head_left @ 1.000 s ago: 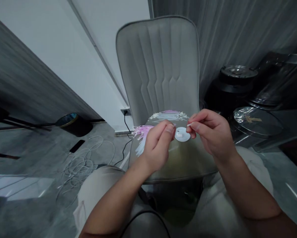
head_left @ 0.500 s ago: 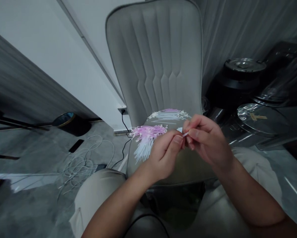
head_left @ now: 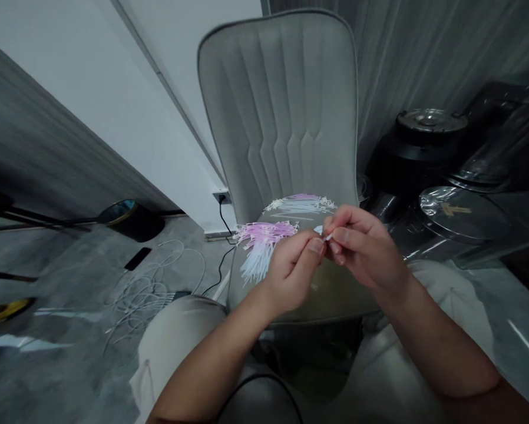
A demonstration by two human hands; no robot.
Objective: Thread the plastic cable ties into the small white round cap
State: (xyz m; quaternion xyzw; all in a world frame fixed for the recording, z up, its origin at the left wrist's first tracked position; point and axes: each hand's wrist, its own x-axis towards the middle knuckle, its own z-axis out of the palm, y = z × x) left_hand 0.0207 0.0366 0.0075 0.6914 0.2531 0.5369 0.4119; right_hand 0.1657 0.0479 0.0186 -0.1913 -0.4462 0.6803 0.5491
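Over the seat of a grey chair (head_left: 286, 106), my left hand (head_left: 293, 268) and my right hand (head_left: 364, 247) meet fingertip to fingertip. Both pinch a small pale strip (head_left: 329, 237), mostly hidden by the fingers. Beside my left hand lies a pile of thin pink sticks (head_left: 267, 232) with white ends, and pale blue sticks (head_left: 256, 262) fan out below it. Farther back on the seat is another bundle of pale blue and purple sticks (head_left: 302, 204) with white ends. A bit of light blue shows just behind the fingertips.
A coiled white cable (head_left: 141, 294) and a black phone-like object (head_left: 138, 258) lie on the floor at the left, near a dark bin (head_left: 134, 221). Black pots with metal lids (head_left: 432, 120) stand at the right. A black plug sits in the wall socket (head_left: 221, 197).
The strip between my fingertips shows less of its length. Both hands keep nearly the same pinch. The view has shifted slightly, and more of a yellow object shows at the left edge.
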